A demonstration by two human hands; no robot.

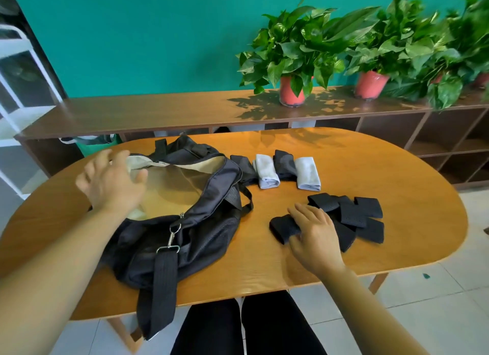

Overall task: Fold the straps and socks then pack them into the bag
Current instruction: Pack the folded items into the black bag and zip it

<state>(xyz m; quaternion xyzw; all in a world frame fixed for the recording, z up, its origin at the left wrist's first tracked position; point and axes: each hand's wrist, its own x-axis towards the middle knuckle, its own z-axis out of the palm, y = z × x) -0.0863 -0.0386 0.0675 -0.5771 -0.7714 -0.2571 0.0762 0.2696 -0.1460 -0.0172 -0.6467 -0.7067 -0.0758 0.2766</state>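
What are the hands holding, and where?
The right hand pinches a folded black strap by one end. The left hand is at the open rim of the bag, too blurred to tell.

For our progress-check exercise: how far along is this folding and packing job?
Folding looks done: four folded socks lie in a row, folded straps in a pile. In hand: the left hand rests at the mouth of the open bag; the right hand grips one strap. Left: packing; nothing shows inside yet.
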